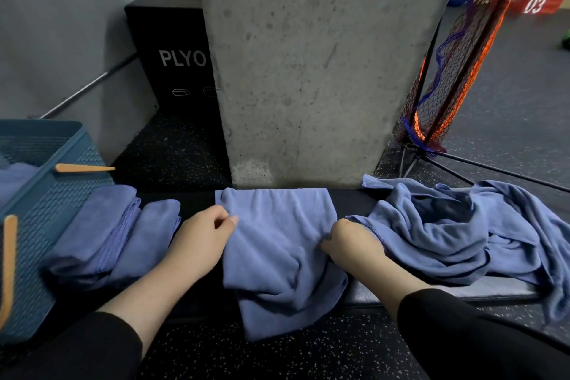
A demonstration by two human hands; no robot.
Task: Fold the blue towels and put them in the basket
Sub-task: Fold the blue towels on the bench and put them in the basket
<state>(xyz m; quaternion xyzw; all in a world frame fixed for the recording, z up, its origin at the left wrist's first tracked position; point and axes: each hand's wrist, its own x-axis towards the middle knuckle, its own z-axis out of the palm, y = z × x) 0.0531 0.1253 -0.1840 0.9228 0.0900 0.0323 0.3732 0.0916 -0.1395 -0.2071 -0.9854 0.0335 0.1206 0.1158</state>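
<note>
Left fingers (230, 220): your thumb and forefinger pinch the left edge of the towel (277, 244), near its far corner; the other fingers curl under the palm.
Right fingers (328, 245): curled down into the towel's right edge, gripping a fold of cloth; the tips are buried, so you cannot tell how many hold it.
Left hand (200, 234): knuckles up, resting on the table (197, 203) just beside the towel.
Right hand (351, 241): knuckles up, between the towel and the heap (456, 225), touching both.
Sleeves: both your forearms are bare to black sleeves near the bottom corners.
Towel: spread flat across the table between your hands, far edge straight along the pillar (308, 71), near part rumpled and hanging over the table's front edge toward the floor (277, 355).
Folded towels (114, 237): two lie side by side left of your left hand, the left one touching the basket (46, 194).
Basket: blue, perforated wall, tan handles, at the far left; blue cloth shows inside it.
Heap: loose blue towels, crumpled, on the right of the table, one end trailing off the right edge.
Pillar: bare concrete, standing right behind the table.
Box (172, 49): black, marked PLYO, behind the pillar's left side.
Net (456, 71): dark mesh with orange and blue trim on a stand, right of the pillar.
</note>
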